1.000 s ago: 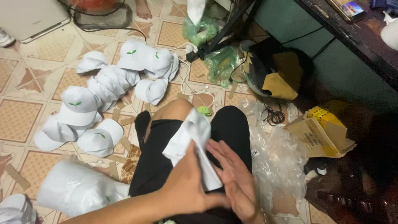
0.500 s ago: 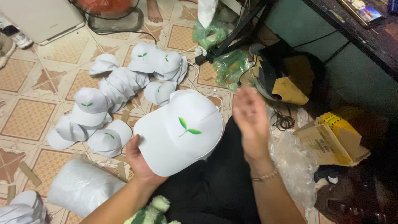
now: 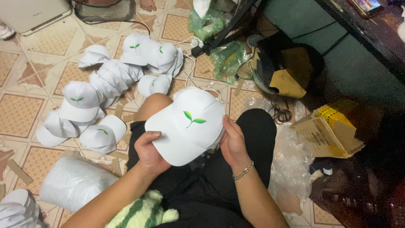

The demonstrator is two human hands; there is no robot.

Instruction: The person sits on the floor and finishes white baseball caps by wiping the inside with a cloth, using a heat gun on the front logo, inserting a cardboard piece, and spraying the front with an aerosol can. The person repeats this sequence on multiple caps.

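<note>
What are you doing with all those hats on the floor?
A person sitting on the tiled floor holds one white cap with a green leaf mark over their lap. The left hand grips the brim side and the right hand, with a bracelet on its wrist, grips the other side. A pile of matching white caps lies on the floor ahead and to the left, beside a white plastic-wrapped bundle. A green striped plush toy sits by the person's lap.

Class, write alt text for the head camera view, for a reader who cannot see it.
A seated person holds a white cap with a green leaf logo in both hands, left hand at the brim, right hand at the crown's side. On the tiled floor to the left lies a pile of matching white caps; torn cardboard lies to the right.
</note>
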